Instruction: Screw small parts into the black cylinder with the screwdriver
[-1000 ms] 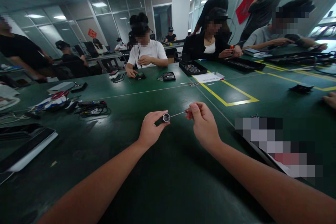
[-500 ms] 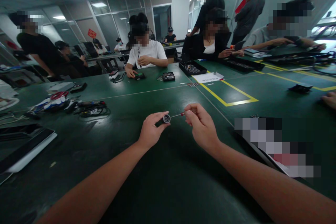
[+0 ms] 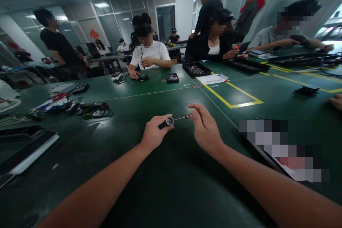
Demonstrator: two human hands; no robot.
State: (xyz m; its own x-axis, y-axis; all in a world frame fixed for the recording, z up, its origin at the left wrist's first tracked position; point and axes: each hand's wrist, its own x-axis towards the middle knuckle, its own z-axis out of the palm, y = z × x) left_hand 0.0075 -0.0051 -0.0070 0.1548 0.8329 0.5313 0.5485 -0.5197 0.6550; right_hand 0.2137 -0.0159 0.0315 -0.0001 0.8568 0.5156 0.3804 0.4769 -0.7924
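My left hand (image 3: 155, 133) is closed around a small dark cylindrical part (image 3: 169, 121), held just above the green table (image 3: 171, 185). Its round, silvery open end faces me, and its exact kind is hard to make out. In my right hand (image 3: 205, 124) is a screwdriver (image 3: 188, 116) with a reddish, see-through handle, gripped between thumb and fingers. The thin metal shaft points left, and its tip meets the rim of the cylindrical part. My palm and fingers hide the rear of the handle.
Tangled cables (image 3: 97, 111) and a flat device with a white edge (image 3: 34, 149) lie at left. A black tray (image 3: 196, 68) and a paper sheet (image 3: 212, 79) are farther back. Dark-edged papers lie near my right forearm. Several people sit across the table.
My right fingers have shifted on the screwdriver handle, the index finger now stretched out more. The left hand and the cylindrical part stay almost still. A standing person at left has moved right.
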